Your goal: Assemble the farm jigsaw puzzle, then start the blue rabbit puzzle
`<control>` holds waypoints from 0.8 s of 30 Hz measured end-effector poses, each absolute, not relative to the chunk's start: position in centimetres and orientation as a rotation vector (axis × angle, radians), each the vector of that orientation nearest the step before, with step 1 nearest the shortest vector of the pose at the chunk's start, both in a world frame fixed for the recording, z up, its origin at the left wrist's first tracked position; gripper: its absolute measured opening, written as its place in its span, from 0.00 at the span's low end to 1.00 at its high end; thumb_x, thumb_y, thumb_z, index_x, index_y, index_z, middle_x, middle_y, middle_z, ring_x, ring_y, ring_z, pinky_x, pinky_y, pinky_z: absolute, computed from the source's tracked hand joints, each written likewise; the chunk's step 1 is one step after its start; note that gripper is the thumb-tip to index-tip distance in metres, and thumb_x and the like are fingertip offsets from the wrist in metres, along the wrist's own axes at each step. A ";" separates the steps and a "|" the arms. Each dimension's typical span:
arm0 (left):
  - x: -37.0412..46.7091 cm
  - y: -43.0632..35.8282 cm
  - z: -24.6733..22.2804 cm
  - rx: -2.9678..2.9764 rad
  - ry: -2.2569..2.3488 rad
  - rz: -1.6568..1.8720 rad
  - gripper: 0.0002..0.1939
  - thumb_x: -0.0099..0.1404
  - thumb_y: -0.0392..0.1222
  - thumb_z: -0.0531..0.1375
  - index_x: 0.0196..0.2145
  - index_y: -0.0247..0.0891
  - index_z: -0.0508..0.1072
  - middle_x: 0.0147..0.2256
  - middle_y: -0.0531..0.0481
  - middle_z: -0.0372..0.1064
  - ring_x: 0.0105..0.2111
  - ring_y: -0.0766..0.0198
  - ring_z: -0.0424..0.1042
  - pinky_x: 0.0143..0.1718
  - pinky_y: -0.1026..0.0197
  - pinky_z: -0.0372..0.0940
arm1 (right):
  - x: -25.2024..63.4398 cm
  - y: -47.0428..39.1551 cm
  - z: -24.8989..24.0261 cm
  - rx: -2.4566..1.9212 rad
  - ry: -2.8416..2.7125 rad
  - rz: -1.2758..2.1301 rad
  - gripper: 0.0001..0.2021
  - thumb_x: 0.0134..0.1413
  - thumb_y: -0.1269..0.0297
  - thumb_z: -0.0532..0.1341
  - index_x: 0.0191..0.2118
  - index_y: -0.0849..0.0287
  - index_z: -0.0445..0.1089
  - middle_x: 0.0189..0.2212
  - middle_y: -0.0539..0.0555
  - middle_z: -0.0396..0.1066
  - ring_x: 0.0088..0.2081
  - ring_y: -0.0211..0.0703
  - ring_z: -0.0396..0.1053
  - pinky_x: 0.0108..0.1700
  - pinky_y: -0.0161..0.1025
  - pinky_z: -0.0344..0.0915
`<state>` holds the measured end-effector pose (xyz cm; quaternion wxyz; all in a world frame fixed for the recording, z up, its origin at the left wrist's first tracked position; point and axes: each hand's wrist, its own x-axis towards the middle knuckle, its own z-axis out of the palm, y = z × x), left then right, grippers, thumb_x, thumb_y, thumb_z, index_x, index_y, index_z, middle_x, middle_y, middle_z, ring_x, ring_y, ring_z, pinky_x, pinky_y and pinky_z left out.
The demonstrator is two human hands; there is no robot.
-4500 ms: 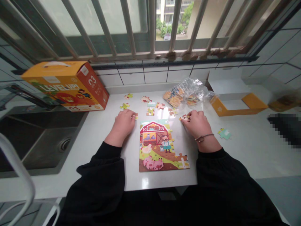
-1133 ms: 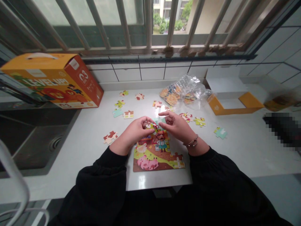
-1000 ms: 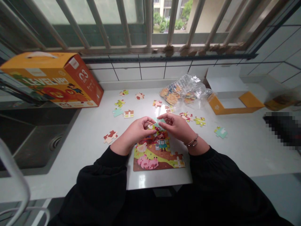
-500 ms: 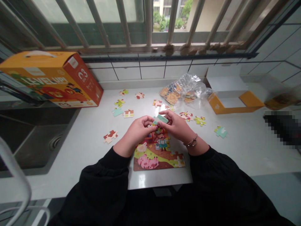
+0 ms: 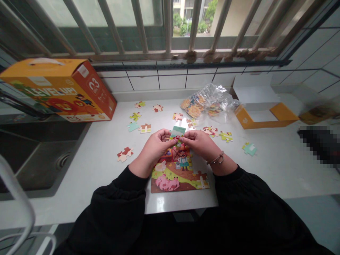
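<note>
A puzzle piece (image 5: 177, 132), pale teal at the top with green and red lower down, is pinched between both my hands. My left hand (image 5: 161, 143) grips its left side with thumb and fingers. From the right, my right hand (image 5: 197, 141) holds the other edge, fingers curled. Just below them lies the joined part of a farm jigsaw puzzle (image 5: 172, 175), showing a pink pig, a white bird and a figure in teal overalls. My hands hide its upper edge, and whether the piece touches it I cannot tell.
Loose pieces lie around, among them a brown-and-cream piece (image 5: 125, 154) and a teal piece (image 5: 249, 148). Behind are a plastic bag of pieces (image 5: 207, 102) and an open orange box (image 5: 261, 120). An orange carton (image 5: 61, 90) stands beside the sink (image 5: 50, 141).
The piece has been turned between my hands and now stands more upright, its printed side showing. My right fingers have come down and closed in on it.
</note>
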<state>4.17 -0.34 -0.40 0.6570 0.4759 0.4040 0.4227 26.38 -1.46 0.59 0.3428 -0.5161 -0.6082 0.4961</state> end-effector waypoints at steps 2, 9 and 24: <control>4.2 -0.3 -0.4 1.084 0.911 0.969 0.21 0.59 0.42 0.80 0.43 0.37 0.76 0.43 0.47 0.83 0.41 0.62 0.82 0.45 0.60 0.74 | 26.4 -1.5 0.7 -1.356 -1.561 1.331 0.28 0.58 0.32 0.73 0.34 0.57 0.79 0.29 0.53 0.81 0.28 0.40 0.73 0.30 0.37 0.67; 4.2 -0.1 -0.2 1.113 0.940 0.990 0.23 0.60 0.43 0.80 0.45 0.39 0.73 0.41 0.50 0.80 0.41 0.63 0.80 0.46 0.60 0.74 | 26.2 -1.8 1.1 -1.343 -1.550 1.349 0.29 0.58 0.30 0.72 0.34 0.56 0.76 0.29 0.54 0.81 0.29 0.41 0.75 0.31 0.37 0.68; 4.3 -0.3 0.2 1.061 0.938 0.980 0.24 0.60 0.42 0.80 0.48 0.39 0.73 0.41 0.47 0.83 0.40 0.60 0.84 0.46 0.58 0.76 | 28.0 -1.1 0.5 -1.454 -1.756 0.977 0.19 0.73 0.44 0.64 0.40 0.55 0.79 0.33 0.53 0.81 0.33 0.45 0.74 0.38 0.42 0.68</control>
